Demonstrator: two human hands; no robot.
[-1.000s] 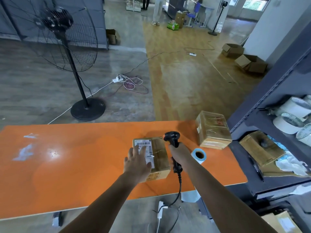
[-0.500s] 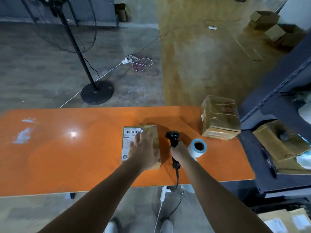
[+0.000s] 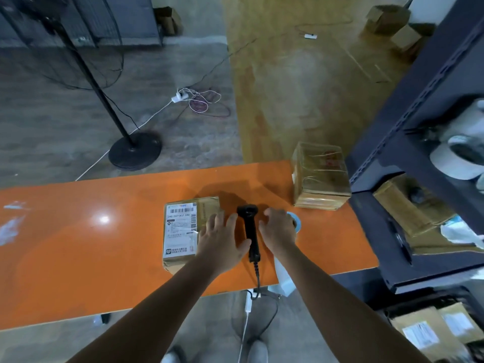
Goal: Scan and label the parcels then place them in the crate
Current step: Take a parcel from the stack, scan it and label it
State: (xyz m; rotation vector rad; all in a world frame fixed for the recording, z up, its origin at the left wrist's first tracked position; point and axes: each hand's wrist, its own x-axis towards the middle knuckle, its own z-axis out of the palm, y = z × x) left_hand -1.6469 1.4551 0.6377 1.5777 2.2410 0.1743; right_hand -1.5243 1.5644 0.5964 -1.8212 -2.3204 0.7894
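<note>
Parcel (image 3: pixel 183 231) lies flat near the middle of the orange surface (image 3: pixel 78 244), label up. It is a taped brown box that looks light and stiff, and the tape is likely slick. Taking it by the two long sides seems safest, clear of the label. Left hand (image 3: pixel 222 239) rests on its right part, fingers spread. Scanner (image 3: pixel 250 231) lies between the hands. Right hand (image 3: pixel 277 231) is over a blue label roll (image 3: pixel 297 221), fingers loosely curled; whether it grips the roll I cannot tell. A second parcel (image 3: pixel 320 176) sits far right. Low on the right, what looks like a dark crate (image 3: pixel 387 313) holds labelled parcels (image 3: pixel 424 334). The shelf (image 3: pixel 419 106) carries white tape rolls (image 3: pixel 458 163).
</note>
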